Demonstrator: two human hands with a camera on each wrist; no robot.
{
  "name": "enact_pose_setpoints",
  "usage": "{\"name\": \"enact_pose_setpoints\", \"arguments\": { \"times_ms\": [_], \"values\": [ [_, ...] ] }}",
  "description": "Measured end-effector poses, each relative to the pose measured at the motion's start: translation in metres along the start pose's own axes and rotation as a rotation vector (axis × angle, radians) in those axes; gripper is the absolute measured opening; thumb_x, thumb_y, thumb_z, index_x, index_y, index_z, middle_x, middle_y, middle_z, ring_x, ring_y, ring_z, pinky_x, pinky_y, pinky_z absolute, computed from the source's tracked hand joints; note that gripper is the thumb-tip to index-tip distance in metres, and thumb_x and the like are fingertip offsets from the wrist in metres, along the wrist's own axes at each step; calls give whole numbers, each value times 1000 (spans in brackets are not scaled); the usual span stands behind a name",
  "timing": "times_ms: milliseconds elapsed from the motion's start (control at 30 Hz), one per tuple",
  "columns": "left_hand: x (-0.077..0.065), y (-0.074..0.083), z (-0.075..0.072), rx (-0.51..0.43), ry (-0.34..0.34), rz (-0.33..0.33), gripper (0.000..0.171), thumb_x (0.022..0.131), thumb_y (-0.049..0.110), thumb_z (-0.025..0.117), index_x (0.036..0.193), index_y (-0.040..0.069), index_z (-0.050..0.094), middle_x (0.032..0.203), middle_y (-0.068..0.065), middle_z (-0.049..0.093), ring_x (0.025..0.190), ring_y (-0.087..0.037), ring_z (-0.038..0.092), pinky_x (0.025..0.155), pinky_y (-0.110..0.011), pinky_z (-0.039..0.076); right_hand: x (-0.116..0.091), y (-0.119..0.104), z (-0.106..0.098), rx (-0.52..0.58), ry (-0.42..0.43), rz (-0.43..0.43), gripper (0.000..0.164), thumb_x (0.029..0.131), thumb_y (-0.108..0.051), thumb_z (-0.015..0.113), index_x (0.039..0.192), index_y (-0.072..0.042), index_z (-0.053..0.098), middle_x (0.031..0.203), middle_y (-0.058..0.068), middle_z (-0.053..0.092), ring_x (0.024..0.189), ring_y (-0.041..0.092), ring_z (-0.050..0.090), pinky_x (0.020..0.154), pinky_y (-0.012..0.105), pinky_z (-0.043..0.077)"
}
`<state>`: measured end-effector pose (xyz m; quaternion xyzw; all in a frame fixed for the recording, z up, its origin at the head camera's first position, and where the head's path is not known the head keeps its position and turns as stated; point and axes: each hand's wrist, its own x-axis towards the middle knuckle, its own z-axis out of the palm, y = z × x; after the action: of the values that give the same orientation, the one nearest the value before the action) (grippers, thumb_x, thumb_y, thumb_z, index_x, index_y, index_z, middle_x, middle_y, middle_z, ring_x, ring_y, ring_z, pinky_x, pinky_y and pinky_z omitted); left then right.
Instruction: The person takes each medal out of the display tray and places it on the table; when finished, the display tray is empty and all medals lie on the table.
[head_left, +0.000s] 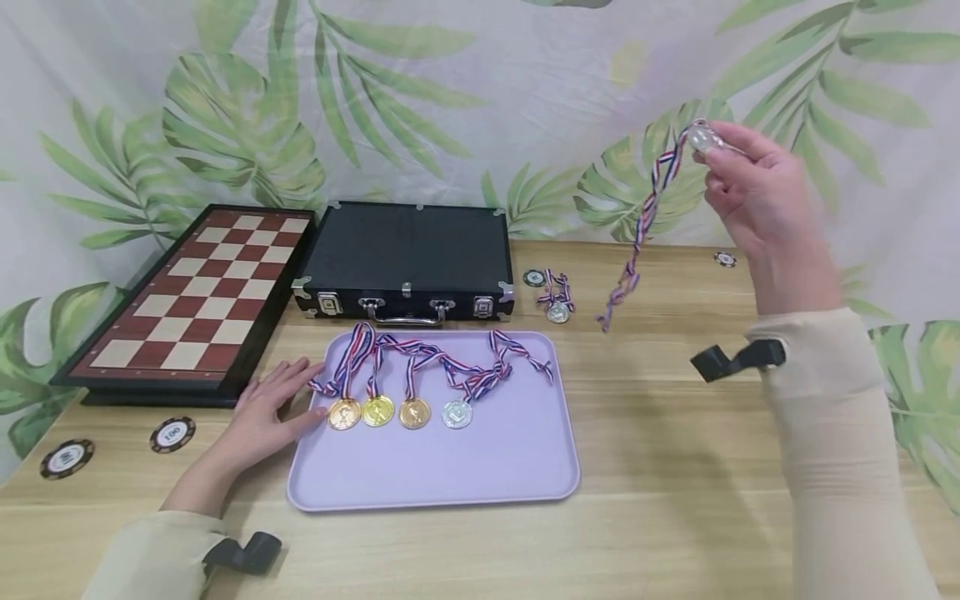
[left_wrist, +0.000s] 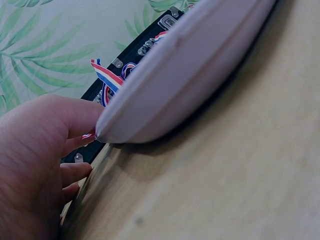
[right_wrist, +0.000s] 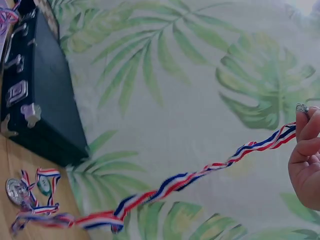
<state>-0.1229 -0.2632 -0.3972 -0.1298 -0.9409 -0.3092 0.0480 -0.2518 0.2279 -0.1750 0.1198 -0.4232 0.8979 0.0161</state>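
Observation:
My right hand is raised above the table at the right, pinching a silver medal between thumb and fingers. Its striped red, white and blue ribbon dangles, twisted, toward the table. On the lilac tray lie a bronze-gold medal, a yellow-gold medal, another bronze-gold medal and a silver medal in a row, ribbons spread behind them. My left hand rests at the tray's left edge, thumb touching the rim and fingers loosely extended.
A black case stands behind the tray, beside a chessboard at the left. Another silver medal lies on the table right of the case. Poker chips lie at the left, near the case and at the far right. A leaf-patterned cloth hangs behind.

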Motion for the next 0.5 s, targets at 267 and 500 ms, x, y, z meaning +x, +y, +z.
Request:
{"name": "enact_pose_setpoints", "arguments": {
  "times_ms": [267, 500],
  "values": [
    [0, -1, 0, 2, 6, 9, 60, 77, 30, 62, 129, 9, 41, 133, -23, 29, 122, -41, 16, 94, -58, -2, 64, 41, -10, -304, 233, 98, 30, 72, 12, 62, 99, 1, 57, 82, 12, 59, 46, 12, 46, 39, 18, 38],
    [-2, -1, -2, 5, 7, 9, 60, 77, 31, 62, 129, 9, 41, 133, -23, 29, 123, -41, 16, 94, -58, -2, 68, 87, -49, -547, 239, 189, 43, 78, 2, 59, 119, 2, 46, 92, 9, 56, 54, 10, 45, 44, 16, 39]
  ]
}}
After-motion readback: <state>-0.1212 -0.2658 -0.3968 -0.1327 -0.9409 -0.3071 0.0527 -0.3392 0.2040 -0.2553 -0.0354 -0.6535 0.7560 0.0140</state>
